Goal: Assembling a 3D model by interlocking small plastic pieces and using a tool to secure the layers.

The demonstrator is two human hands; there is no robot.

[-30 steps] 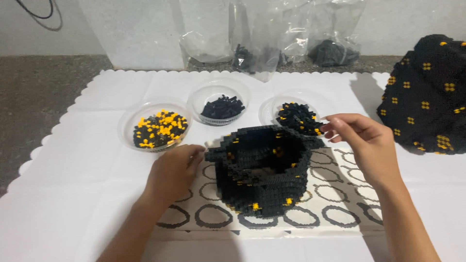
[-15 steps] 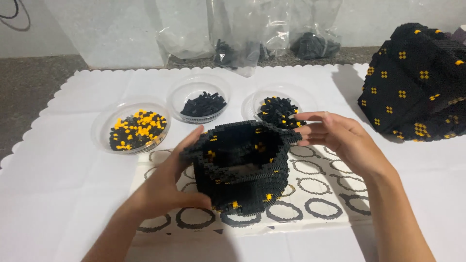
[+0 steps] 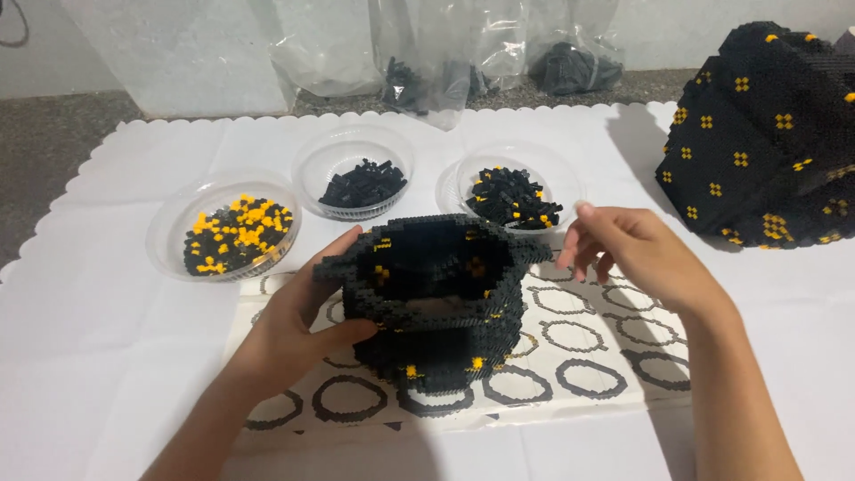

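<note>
So compared to a second ago, the left hand (image 3: pixel 298 325) has slid round to the near-left side of the black brick build (image 3: pixel 436 298) and now cups its wall, thumb pressed on it, fingers spread. The right hand (image 3: pixel 637 254) has backed a bit off the rim and hovers just right of it, fingertips pinched together (can't tell if a brick is in there). Looks to me like the build is being steadied for another piece.

The build sits mid-tabletop on a sheet with ring outlines (image 3: pixel 570 343): hollow, stepped black walls, a few yellow studs, with a flared top edge.
</note>
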